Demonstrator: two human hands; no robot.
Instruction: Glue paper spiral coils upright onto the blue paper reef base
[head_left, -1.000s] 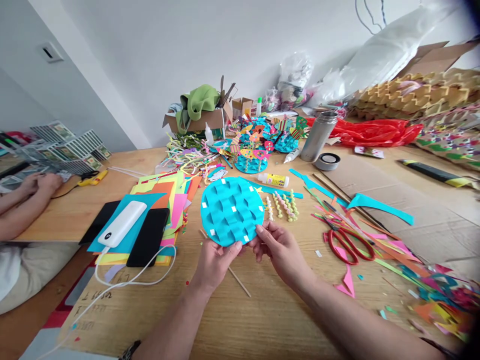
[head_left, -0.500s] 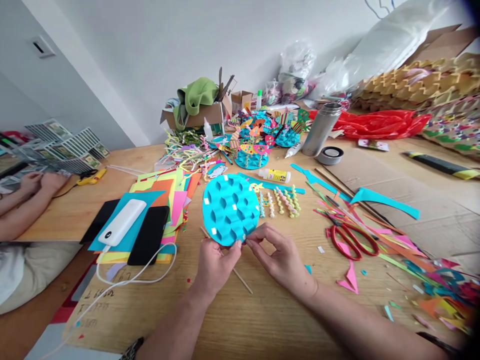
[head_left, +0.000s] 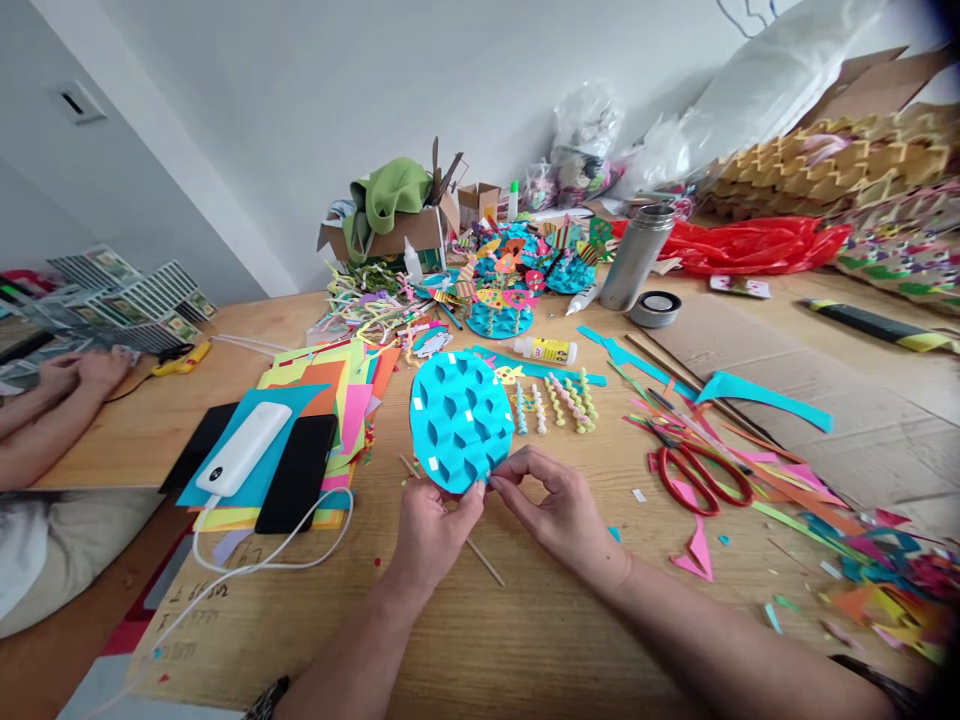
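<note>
A blue paper disc [head_left: 461,420] with rows of cut, raised slits and a few small white squares is held upright above the table. My left hand [head_left: 439,525] grips its lower edge between thumb and fingers. Close beside it, my right hand [head_left: 551,510] pinches the disc's bottom right edge with thumb and forefinger. Below the disc lies a thin wooden stick [head_left: 486,562], partly hidden by my left hand. Several twisted paper strips [head_left: 570,402] lie in a row to the right, near a glue bottle [head_left: 546,349] on its side.
Red-handled scissors [head_left: 697,480] lie among paper scraps at right. Coloured paper [head_left: 352,400], a black phone [head_left: 298,470] and a white power bank [head_left: 247,448] with a cable are at left. Finished blue paper pieces [head_left: 499,318] and a steel flask [head_left: 637,258] stand behind. Another person's hands [head_left: 82,372] rest far left.
The disc has turned slightly and looks narrower from side to side. Both hands keep their hold at its lower edge. The view has shifted a little.
</note>
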